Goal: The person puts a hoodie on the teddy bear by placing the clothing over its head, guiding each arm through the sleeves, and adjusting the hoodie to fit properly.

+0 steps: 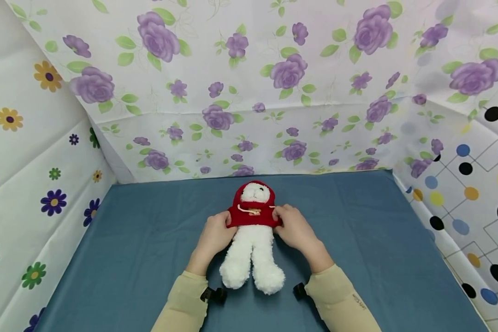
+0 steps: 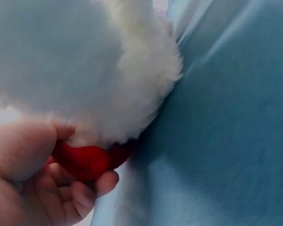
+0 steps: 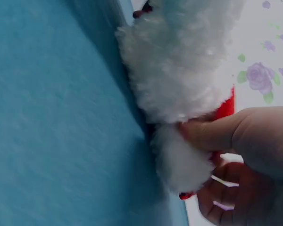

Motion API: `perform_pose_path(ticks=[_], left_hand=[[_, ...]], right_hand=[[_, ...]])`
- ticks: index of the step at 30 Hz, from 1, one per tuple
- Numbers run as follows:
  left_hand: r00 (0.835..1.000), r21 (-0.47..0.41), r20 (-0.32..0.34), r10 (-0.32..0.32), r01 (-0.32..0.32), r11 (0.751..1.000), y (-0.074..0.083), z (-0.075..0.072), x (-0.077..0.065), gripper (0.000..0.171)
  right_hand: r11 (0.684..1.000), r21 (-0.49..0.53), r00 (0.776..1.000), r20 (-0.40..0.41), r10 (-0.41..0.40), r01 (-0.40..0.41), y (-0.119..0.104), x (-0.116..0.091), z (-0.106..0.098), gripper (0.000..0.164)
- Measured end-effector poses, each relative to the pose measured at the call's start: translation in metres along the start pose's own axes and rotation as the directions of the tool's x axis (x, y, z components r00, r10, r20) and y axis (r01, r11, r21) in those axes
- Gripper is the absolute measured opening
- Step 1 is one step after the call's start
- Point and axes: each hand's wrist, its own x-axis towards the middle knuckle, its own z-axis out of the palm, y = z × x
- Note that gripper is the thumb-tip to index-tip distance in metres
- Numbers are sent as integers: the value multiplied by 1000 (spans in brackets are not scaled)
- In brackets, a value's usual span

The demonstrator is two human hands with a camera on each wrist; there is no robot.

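A white plush toy [image 1: 251,249] lies on its back on the blue cloth, legs toward me, its face showing inside the hood of a small red hoodie [image 1: 253,216]. A cream drawstring hangs over the hoodie's chest. At the toy's left side my left hand [image 1: 217,233] pinches the red fabric near the hem; the left wrist view shows thumb and fingers around the red edge [image 2: 85,160]. On the other side, my right hand [image 1: 293,226] grips the hoodie, with the thumb against a white fluffy part [image 3: 184,160] and red fabric beside it.
Blue cloth [image 1: 149,258] covers the table. A white sheet with purple roses [image 1: 216,115] stands behind it. Flower-printed [image 1: 54,203] and dotted [image 1: 465,193] sheets flank the left and right sides. Black wrist straps [image 1: 300,291] sit at the beige sleeves.
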Motion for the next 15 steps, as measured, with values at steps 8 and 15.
perform_pose_path(ticks=[8, 15], left_hand=[[995, -99, 97, 40, -30, 995, -7, -17, 1, 23], [977, -135, 193, 88, -63, 989, -10, -24, 1, 29]], right_hand=[[998, 61, 994, 103, -30, 24, 11, -1, -10, 35], [994, 101, 978, 204, -51, 31, 16, -2, -12, 37]])
